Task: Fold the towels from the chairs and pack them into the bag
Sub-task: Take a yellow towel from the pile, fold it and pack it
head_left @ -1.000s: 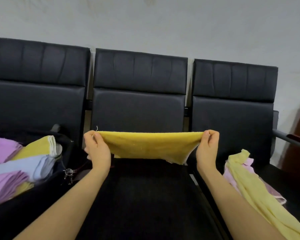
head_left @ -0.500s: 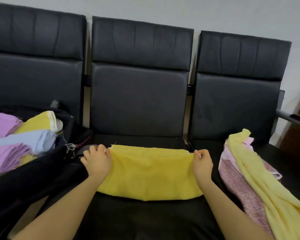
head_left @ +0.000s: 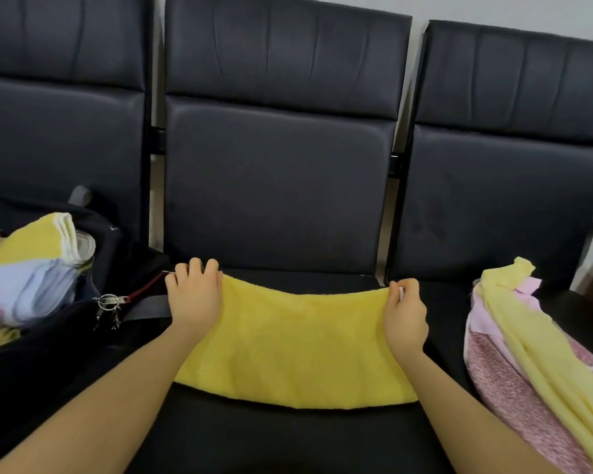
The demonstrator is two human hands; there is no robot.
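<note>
I have the yellow towel [head_left: 295,343] spread on the middle seat [head_left: 288,439], my left hand [head_left: 196,299] and right hand [head_left: 404,313] each pinching a far corner. It looks light, soft and limp, so it will sag between grips; corners and edges are the places to hold. The bag [head_left: 48,336] sits left, already holding folded towels.

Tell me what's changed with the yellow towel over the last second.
The yellow towel came down from being stretched in the air and now lies flat on the middle chair seat. The left hand and right hand still pinch its far corners. The packed bag and unfolded pile stayed put.
</note>
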